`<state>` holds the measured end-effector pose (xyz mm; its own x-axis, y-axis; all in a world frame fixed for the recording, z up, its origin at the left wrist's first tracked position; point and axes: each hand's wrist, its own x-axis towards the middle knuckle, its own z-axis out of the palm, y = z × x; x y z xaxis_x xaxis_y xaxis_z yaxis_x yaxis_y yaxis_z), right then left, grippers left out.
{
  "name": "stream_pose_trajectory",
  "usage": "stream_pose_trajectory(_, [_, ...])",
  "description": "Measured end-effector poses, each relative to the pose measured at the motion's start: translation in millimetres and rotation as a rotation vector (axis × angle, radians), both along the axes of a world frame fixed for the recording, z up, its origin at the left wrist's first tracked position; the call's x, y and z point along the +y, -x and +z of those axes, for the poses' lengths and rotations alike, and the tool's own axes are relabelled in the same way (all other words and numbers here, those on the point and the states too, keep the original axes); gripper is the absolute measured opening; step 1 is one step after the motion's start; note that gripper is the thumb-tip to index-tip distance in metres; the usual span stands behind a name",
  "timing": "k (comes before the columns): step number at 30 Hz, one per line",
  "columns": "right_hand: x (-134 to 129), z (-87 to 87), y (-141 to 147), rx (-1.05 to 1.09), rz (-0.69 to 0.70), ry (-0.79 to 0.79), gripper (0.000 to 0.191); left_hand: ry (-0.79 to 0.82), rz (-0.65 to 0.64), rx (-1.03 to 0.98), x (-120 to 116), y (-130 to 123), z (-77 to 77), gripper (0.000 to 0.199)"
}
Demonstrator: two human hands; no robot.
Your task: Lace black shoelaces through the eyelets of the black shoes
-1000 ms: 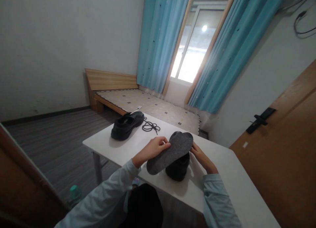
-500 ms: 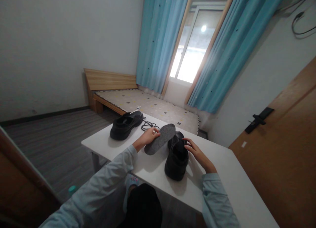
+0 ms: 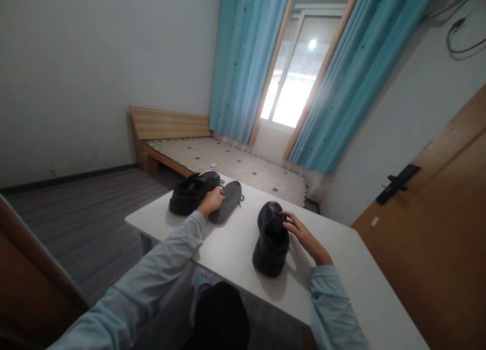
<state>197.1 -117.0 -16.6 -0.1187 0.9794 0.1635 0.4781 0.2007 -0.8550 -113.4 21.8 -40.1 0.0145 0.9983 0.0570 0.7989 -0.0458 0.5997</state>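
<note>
My left hand (image 3: 213,200) is closed on the near left edge of a grey insole (image 3: 229,204), beside the left black shoe (image 3: 187,194). Behind the insole, a black shoelace (image 3: 242,198) is mostly hidden. A second black shoe (image 3: 270,244) stands upright on the white table, its opening toward me. At its right side, my right hand (image 3: 299,233) has its fingertips closed on the edge near the tongue. The sole of this shoe rests on the tabletop.
The white table (image 3: 334,284) reaches toward the right, with its near edge in front of my knees. A bed (image 3: 250,170) with a patterned mattress stands behind it, a small white object (image 3: 212,166) on top. On the right is a wooden door (image 3: 436,228).
My left hand has carried the insole left, away from the right shoe and over the shoelace, close to the left shoe. My right hand and its shoe have stayed in place.
</note>
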Motion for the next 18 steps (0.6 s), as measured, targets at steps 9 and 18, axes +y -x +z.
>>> stream_pose_trajectory(9, [1.6,-2.4,-1.1,-0.012,0.007,0.007,0.046,-0.012,0.022,0.199,-8.7,2.1,0.0,0.033])
stream_pose_trajectory(18, [-0.6,2.4,2.1,-0.017,-0.003,-0.004,0.045,-0.241,-0.057,0.343,-50.6,-23.2,33.4,0.034])
